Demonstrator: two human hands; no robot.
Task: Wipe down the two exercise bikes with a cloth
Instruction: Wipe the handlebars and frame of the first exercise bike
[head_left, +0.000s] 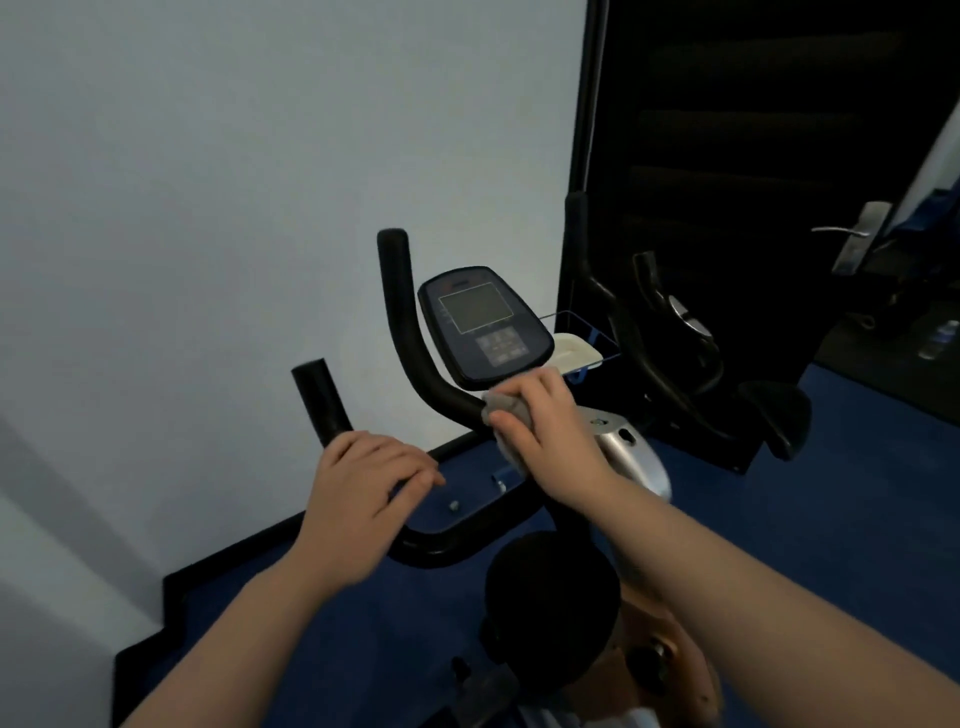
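Right hand fingers curl round cloth on the bar; left hand grips the near bar. Risk: cloth bunches under fingertips, missing foam; console just beyond could get knocked.

One view only, head-worn and wide-angle. It looked forward and down from above the nearer exercise bike, close enough that both forearms entered from the bottom edge. The right hand, gripping a cloth on the handlebar, sat near frame centre; the left hand lay below and left of that grip. The second bike stood beyond, upper right of the grip. Frame edges showed lens curvature.
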